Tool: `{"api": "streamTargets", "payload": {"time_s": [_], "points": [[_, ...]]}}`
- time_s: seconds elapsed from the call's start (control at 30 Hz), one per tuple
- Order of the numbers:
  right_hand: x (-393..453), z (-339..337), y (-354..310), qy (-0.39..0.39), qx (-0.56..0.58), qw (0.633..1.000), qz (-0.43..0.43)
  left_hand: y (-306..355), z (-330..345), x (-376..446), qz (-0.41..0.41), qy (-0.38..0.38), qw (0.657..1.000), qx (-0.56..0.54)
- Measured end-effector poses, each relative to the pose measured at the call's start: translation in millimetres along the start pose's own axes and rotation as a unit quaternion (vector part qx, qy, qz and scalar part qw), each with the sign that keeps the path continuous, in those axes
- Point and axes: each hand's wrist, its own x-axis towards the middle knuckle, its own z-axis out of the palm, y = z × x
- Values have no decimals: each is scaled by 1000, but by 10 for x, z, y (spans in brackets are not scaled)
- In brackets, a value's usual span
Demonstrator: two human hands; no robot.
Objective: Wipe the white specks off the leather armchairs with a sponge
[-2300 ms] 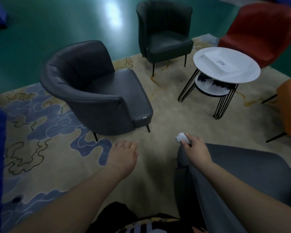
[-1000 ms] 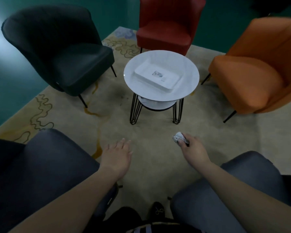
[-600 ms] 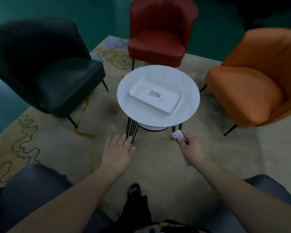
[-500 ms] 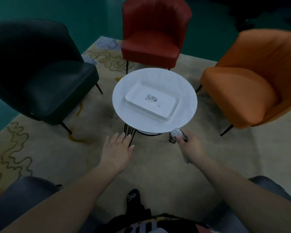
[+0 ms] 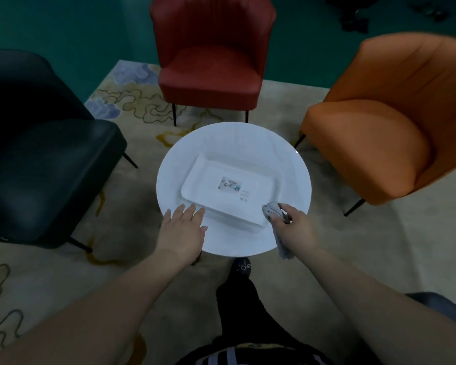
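Both hands now over the round table (image 5: 287, 164), off the carpet | left hand (image 5: 182, 230) flat, fingers straight | right hand (image 5: 292, 227) clamping the grey sponge (image 5: 273, 210) at the tray (image 5: 208, 180) corner

Tray label (image 5: 232, 184) print too blurred

Armchairs: red (image 5: 211, 61), orange (image 5: 379, 122), dark grey-black (image 5: 42, 154). Counter (image 5: 237, 241) white, tray (image 5: 203, 180) white. Rug (image 5: 50, 272) beige, yellow-blue swirls. Floor (image 5: 63, 27) green.
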Motion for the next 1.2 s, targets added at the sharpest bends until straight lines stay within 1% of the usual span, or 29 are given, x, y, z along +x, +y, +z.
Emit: {"api": "streamTargets", "payload": {"time_s": [0.17,0.37,0.47,0.57,0.7,0.77,0.9,1.0,1.2], "points": [[757,166,-112,-17,21,999,29,-212,35,675,-23,-32,998,-47],[1510,383,-100,-28,33,997,70,-399,169,1272,-23,-100,994,-38],[1768,538,-76,-43,36,995,88,-446,255,1590,2,-126,992,-21],[1922,696,1,-36,45,992,116,-471,343,1939,29,-150,988,9],[2045,901,153,-31,45,986,159,-476,509,2432,95,-190,976,46],[2106,1006,223,-16,46,981,186,-468,621,2657,122,-204,970,56],[2205,1260,284,9,75,976,207,-513,844,2963,161,-206,963,65],[2260,1474,262,15,97,974,206,-555,939,3047,180,-190,963,70],[2363,1827,196,40,77,972,217,-576,988,3064,197,-185,961,66]]}}
